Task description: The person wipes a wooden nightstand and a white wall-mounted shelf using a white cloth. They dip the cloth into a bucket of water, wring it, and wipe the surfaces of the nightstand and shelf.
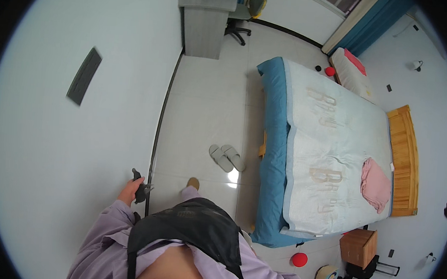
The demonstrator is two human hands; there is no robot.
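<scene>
My left hand (129,191) is near the wall at the lower left, closed around a dark object (140,188) with a pale metallic part sticking out to the right; its exact kind is unclear. My right hand is not visible; only the lilac sleeve on that side shows at the bottom. A black apron (190,226) covers my front. One tan shoe tip (193,183) shows on the floor before me. Ahead of it, a pair of grey slippers (221,158) lies side by side on the tiles.
On the right stands a bed with a pale mat (343,148), blue bedding (274,158) and folded pink cloth (375,185). A grey cabinet (203,33) and swivel chair (242,12) stand ahead. Near the wooden nightstand (357,248) are a red round object (299,259) and black suitcase (362,269).
</scene>
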